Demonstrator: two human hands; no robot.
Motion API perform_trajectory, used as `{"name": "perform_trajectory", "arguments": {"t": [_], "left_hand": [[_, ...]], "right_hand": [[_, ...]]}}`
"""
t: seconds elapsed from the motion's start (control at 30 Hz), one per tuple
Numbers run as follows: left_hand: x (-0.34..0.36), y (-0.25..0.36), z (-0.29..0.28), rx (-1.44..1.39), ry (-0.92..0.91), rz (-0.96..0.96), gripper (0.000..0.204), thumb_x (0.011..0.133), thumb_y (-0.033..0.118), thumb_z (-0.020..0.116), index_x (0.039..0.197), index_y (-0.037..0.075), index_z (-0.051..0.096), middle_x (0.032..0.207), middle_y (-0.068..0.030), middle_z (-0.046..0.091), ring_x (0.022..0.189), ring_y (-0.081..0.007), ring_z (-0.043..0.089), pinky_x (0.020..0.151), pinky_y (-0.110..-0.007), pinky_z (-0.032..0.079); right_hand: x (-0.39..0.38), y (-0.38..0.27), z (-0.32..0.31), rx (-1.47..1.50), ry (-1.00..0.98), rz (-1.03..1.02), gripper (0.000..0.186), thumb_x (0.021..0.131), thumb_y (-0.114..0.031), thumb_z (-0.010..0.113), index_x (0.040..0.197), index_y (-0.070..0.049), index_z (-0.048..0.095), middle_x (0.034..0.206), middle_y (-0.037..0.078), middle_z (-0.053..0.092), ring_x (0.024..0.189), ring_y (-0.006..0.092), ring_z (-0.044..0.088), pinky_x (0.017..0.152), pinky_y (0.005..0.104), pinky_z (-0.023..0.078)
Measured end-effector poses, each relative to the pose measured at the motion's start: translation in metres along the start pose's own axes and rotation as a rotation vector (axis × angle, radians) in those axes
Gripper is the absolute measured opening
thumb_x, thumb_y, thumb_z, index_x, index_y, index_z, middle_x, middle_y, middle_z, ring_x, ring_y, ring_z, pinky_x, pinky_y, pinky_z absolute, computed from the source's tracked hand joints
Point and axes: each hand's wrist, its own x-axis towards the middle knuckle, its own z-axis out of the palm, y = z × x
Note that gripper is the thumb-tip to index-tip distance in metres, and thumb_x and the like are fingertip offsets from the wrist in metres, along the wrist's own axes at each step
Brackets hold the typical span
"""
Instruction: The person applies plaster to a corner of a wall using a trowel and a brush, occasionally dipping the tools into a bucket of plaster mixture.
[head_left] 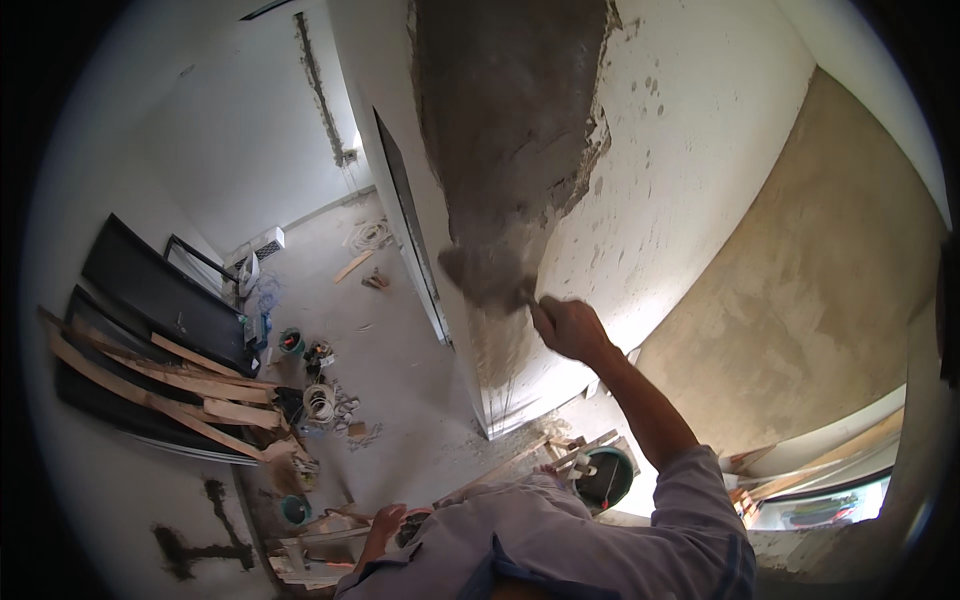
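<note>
My right hand (572,328) is raised to the wall corner, its fingers closed round the handle of what looks like a trowel (488,278). The tool's broad grey end is smeared by motion and lies against the lower end of a dark wet mortar patch (505,110). Ragged edges border that patch, and grey streaks run down the wall below it. Down at the lower left, my left hand (386,522) is beside a dark round thing (411,526) partly hidden by my shirt. Whether its fingers grip anything is unclear.
A green bucket (605,478) stands below my right arm, beside wooden boards. Dark panels (165,290) and timber planks (215,385) lean at left. Coiled cable (320,402), another bucket (291,341) and debris lie on the floor. A brown plastered wall (790,270) rises at right.
</note>
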Motion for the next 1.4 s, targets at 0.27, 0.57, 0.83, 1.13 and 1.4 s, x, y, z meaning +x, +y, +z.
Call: {"name": "perform_trajectory", "arguments": {"t": [0.27, 0.57, 0.83, 1.13, 1.4], "left_hand": [[0.011, -0.046, 0.041, -0.044, 0.044, -0.036, 0.047, 0.094, 0.038, 0.057, 0.125, 0.002, 0.059, 0.111, -0.0117, 0.065, 0.092, -0.0223, 0.065, 0.075, -0.035, 0.052], [0.057, 0.052, 0.155, -0.313, 0.122, 0.237, 0.047, 0.091, 0.038, 0.062, 0.119, 0.0, 0.061, 0.106, -0.0116, 0.066, 0.097, -0.0236, 0.065, 0.08, -0.036, 0.054], [0.055, -0.059, 0.203, -0.139, 0.076, 0.079, 0.06, 0.081, 0.042, 0.068, 0.13, 0.011, 0.053, 0.12, -0.0123, 0.056, 0.105, -0.0259, 0.057, 0.086, -0.038, 0.048], [0.022, -0.019, 0.303, -0.182, -0.044, -0.054, 0.097, 0.068, 0.064, 0.069, 0.145, 0.016, 0.034, 0.142, -0.0207, 0.034, 0.128, -0.0337, 0.04, 0.103, -0.044, 0.037], [-0.038, -0.037, 0.34, -0.404, 0.034, -0.275, 0.115, 0.062, 0.074, 0.071, 0.153, 0.021, 0.024, 0.157, -0.0258, 0.009, 0.144, -0.0402, 0.018, 0.116, -0.047, 0.023]], "right_hand": [[0.089, 0.001, -0.144, -0.706, 0.25, -0.41, 0.021, 0.092, -0.032, 0.057, 0.087, -0.011, 0.054, 0.064, 0.006, 0.06, 0.054, 0.0242, 0.064, 0.049, 0.0396, 0.052], [0.119, 0.019, -0.334, -0.48, 0.675, -0.113, 0.033, 0.097, -0.027, 0.049, 0.08, 0.0, 0.055, 0.067, 0.025, 0.057, 0.064, 0.0435, 0.06, 0.054, 0.0481, 0.044], [-0.007, 0.032, -0.107, 0.126, -0.227, 0.042, 0.03, 0.097, -0.032, 0.048, 0.091, -0.006, 0.062, 0.083, 0.023, 0.064, 0.08, 0.0419, 0.063, 0.071, 0.0496, 0.047], [-0.061, 0.013, 0.09, 0.31, -0.768, -0.368, 0.022, 0.086, -0.017, 0.069, 0.092, -0.004, 0.051, 0.068, 0.008, 0.052, 0.056, 0.0185, 0.055, 0.054, 0.0361, 0.046], [-0.098, -0.093, 0.206, 0.115, -0.586, -0.978, 0.02, 0.078, -0.016, 0.072, 0.089, -0.008, 0.058, 0.08, 0.009, 0.057, 0.072, 0.0291, 0.059, 0.061, 0.0414, 0.047]]}}
